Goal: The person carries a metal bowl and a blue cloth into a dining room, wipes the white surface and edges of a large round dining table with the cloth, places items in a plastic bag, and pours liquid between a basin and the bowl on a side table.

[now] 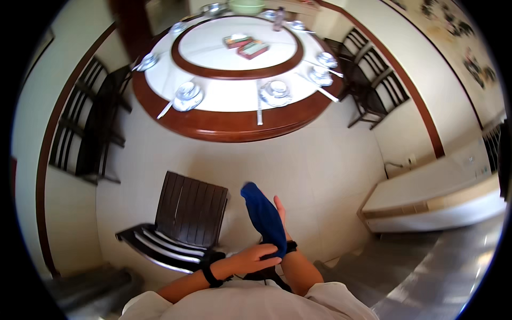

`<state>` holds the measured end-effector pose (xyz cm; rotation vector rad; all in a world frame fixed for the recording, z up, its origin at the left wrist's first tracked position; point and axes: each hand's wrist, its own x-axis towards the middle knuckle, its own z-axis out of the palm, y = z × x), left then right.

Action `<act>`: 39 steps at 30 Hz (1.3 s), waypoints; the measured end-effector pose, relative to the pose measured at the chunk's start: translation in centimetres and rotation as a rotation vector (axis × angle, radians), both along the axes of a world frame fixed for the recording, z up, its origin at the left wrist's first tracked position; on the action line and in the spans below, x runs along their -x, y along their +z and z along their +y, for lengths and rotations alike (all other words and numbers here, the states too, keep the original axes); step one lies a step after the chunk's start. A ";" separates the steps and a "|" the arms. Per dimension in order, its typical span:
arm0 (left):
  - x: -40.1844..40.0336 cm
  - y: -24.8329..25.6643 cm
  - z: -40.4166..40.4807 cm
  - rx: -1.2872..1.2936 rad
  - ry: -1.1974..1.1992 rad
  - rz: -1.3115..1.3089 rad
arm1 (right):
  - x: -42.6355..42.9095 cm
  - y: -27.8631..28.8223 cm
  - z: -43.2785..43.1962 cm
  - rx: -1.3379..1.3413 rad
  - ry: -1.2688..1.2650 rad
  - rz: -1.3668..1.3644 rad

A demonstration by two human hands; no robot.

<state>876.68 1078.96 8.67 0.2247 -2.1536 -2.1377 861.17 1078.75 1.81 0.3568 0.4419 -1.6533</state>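
A dark blue cloth (262,212), bunched into a long strip, lies between my two hands. Its lower end is pinched between the thumb and fingers of my left hand (256,258), close to my right wrist. My right hand (281,210) supports the cloth from behind and to the right; most of its palm is hidden, and a few extended fingers show along the cloth's edge. Each wrist wears a black band. Just left of the cloth stands a dark slatted wooden chair (192,208), its curved backrest towards me.
Ahead is a round table (224,130) with a turntable (216,60), bearing tissue boxes (253,49) and place settings (276,93) with chopsticks. Dark chairs line the left wall (94,124) and right wall (372,80). A white floor-standing appliance (428,200) stands at right on the tiled floor (320,168).
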 end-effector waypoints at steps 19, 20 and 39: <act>-32.5 -0.2 -12.0 0.479 1.485 -0.835 | 16.1 -3.1 1.3 -0.164 0.444 0.592; -38.0 -0.4 -11.1 0.581 1.700 -0.922 | 19.3 -4.8 0.1 0.012 0.447 0.527; -3.2 1.1 -19.1 0.374 1.482 -0.577 | 30.5 2.5 -22.5 0.019 0.457 0.597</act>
